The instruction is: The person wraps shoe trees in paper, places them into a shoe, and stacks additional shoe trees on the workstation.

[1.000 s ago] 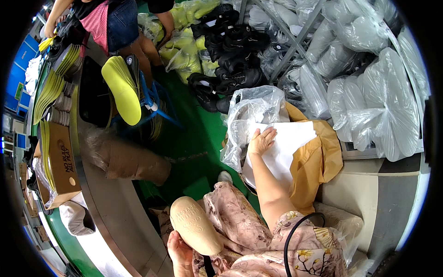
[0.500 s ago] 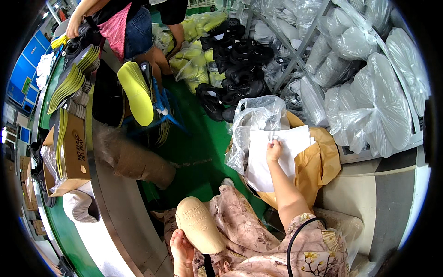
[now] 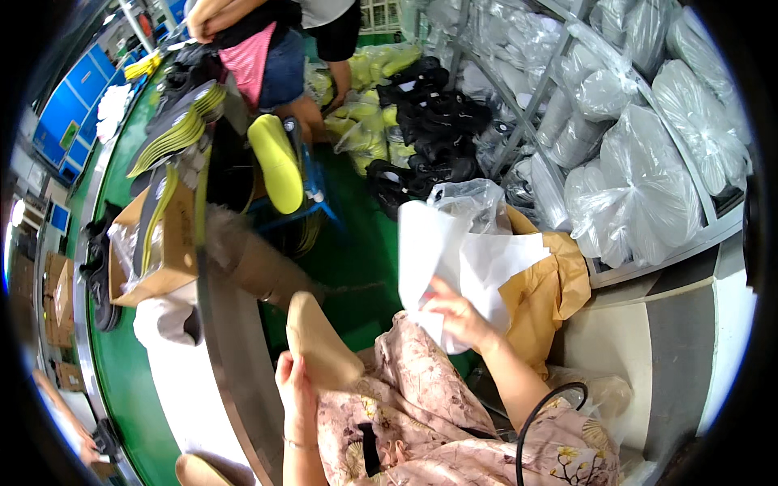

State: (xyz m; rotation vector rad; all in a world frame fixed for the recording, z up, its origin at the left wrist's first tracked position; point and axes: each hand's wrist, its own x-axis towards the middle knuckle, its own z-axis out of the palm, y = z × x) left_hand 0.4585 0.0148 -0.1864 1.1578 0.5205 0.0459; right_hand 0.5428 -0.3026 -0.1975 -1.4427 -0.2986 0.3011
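My left hand [image 3: 297, 387] grips the heel-side edge of a tan moulded shoe insert [image 3: 320, 348], tilted up above my lap. With its fingers pinched, my right hand [image 3: 458, 316] holds a white paper sheet [image 3: 421, 251], which curls upward in front of me. Behind that sheet lies more white paper [image 3: 496, 263] on crumpled brown wrapping paper [image 3: 551, 292], beside a clear plastic bag [image 3: 470, 197]. A second tan shoe insert [image 3: 198, 470] shows partly at the lower edge, left of my arm.
A bench with a metal edge [image 3: 235, 381] and a green conveyor [image 3: 134, 389] run along my left. Yellow-green soles [image 3: 278, 166], an open cardboard box [image 3: 174, 251] and black shoes [image 3: 438, 121] lie ahead. Bagged goods fill a metal rack [image 3: 640, 154] at right. A co-worker [image 3: 279, 65] stands beyond.
My right hand has drawn a white sheet up off the pile toward me. My left hand has tipped the shoe insert more upright, turning its face aside. The view has shifted a little.
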